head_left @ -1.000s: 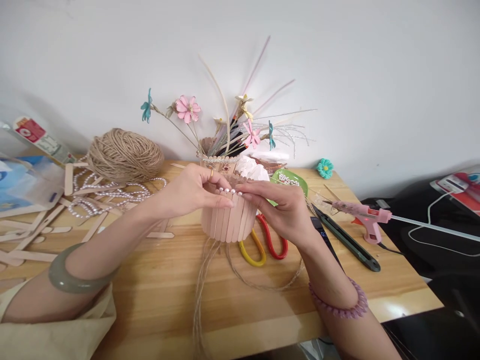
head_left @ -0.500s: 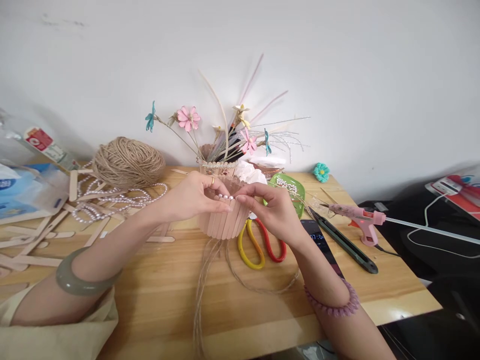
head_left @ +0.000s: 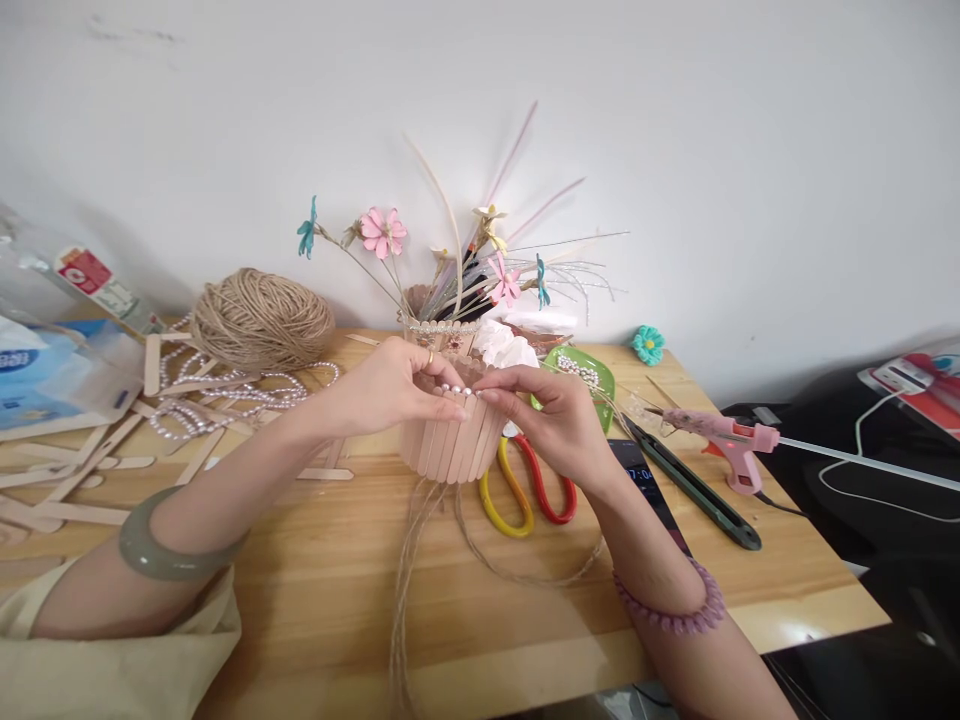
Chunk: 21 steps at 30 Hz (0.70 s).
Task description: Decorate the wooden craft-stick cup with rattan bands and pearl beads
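Note:
Between my hands stands a round cup made of craft sticks (head_left: 454, 445), with a short row of pearl beads (head_left: 457, 390) along its near rim. My left hand (head_left: 401, 390) grips the rim, thumb outside the front wall and fingers over the inner side. On the other side, my right hand (head_left: 551, 415) pinches thumb and forefinger at the end of the bead row, its exact hold partly hidden. Twine strands (head_left: 405, 580) trail from beneath the cup. Scissors with yellow and red handles (head_left: 536, 490) lie beside it.
Behind are artificial flowers (head_left: 384, 233) in a stick holder and a green dish (head_left: 604, 385) of beads. At left lie a twine ball (head_left: 262, 320), pearl strings (head_left: 225, 395) and craft sticks (head_left: 82, 480). A pink glue gun (head_left: 739, 450) and phone (head_left: 641, 480) are at right.
The whole view has shifted slightly to the right. Both hands stay at the cup's rim, and the bead row shows a little more clearly between them.

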### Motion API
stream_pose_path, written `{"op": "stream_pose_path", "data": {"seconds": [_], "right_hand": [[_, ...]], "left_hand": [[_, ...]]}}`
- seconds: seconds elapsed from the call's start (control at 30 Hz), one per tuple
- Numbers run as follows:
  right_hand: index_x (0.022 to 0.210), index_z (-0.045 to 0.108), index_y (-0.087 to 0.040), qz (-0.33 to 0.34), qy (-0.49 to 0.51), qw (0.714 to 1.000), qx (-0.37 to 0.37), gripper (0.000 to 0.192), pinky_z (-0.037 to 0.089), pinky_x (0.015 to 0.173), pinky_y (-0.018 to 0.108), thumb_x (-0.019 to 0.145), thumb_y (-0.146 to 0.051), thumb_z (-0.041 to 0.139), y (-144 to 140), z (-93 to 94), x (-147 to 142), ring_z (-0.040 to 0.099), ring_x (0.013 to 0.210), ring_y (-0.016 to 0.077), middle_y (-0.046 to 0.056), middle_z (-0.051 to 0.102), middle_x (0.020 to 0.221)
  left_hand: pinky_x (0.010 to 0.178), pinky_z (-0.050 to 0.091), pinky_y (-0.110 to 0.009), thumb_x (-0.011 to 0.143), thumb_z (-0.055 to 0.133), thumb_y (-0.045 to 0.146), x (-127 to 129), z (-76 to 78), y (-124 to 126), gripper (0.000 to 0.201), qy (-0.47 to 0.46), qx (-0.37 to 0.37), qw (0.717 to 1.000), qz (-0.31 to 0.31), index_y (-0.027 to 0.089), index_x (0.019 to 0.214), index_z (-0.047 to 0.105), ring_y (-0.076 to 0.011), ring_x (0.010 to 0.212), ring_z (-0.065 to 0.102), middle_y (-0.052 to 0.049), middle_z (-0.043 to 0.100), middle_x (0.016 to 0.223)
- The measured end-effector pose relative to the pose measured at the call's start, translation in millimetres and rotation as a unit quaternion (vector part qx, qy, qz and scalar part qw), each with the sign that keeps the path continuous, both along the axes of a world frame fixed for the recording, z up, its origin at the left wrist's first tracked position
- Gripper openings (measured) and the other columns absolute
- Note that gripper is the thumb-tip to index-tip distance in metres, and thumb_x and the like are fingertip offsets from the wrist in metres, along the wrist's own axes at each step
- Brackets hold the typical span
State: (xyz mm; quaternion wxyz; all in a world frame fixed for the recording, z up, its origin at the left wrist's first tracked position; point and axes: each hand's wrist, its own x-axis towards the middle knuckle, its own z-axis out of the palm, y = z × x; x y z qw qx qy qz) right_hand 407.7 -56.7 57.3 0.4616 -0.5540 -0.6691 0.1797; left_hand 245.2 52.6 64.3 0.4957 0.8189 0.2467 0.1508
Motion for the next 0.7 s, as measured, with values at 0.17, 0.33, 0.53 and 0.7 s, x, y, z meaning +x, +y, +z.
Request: {"op": "stream_pose_path", "data": {"seconds": [0.17,0.33,0.53,0.7], "right_hand": [[0.080,0.068,-0.017,-0.002,-0.026,1.000,-0.002,0.009,0.048,0.067,0.022,0.082,-0.015,0.059,-1,3.2,-1,0.063,0.071,0.0122,0.000,0.070,0.078],[0.079,0.067,-0.017,-0.009,-0.064,0.998,0.001,0.009,0.048,0.067,0.023,0.081,-0.013,0.059,-1,5.0,-1,0.063,0.071,0.0126,0.000,0.071,0.078],[0.083,0.069,-0.018,-0.003,-0.061,0.998,-0.001,0.011,0.049,0.072,0.024,0.082,-0.016,0.058,-1,4.3,1,0.065,0.075,0.0142,0.000,0.071,0.081],[0.103,0.066,-0.019,0.058,0.020,0.998,0.000,0.020,0.048,0.088,0.029,0.084,-0.019,0.058,-2,7.7,9,0.063,0.098,0.0158,0.003,0.070,0.102]], "left_hand": [[0.062,0.040,-0.026,0.062,0.071,0.035,0,-2.5,0,0.023,0.001,0.004,1.000,0.002,0.016,0.075,0.070,-0.0148,0.068,0.052,-0.001,0.064,0.070],[0.059,0.038,-0.025,0.063,0.069,0.033,0,-1.2,-2,0.019,-0.007,0.001,1.000,0.003,0.016,0.072,0.070,-0.0131,0.064,0.051,0.000,0.063,0.066],[0.063,0.041,-0.026,0.063,0.069,0.033,-1,-1.1,-2,0.019,-0.010,0.004,1.000,0.002,0.015,0.071,0.069,-0.0152,0.070,0.054,-0.002,0.066,0.071],[0.068,0.044,-0.029,0.063,0.069,0.034,-1,0.5,-1,0.022,-0.012,-0.005,1.000,-0.009,0.014,0.071,0.067,-0.0178,0.075,0.058,-0.003,0.067,0.074]]}}
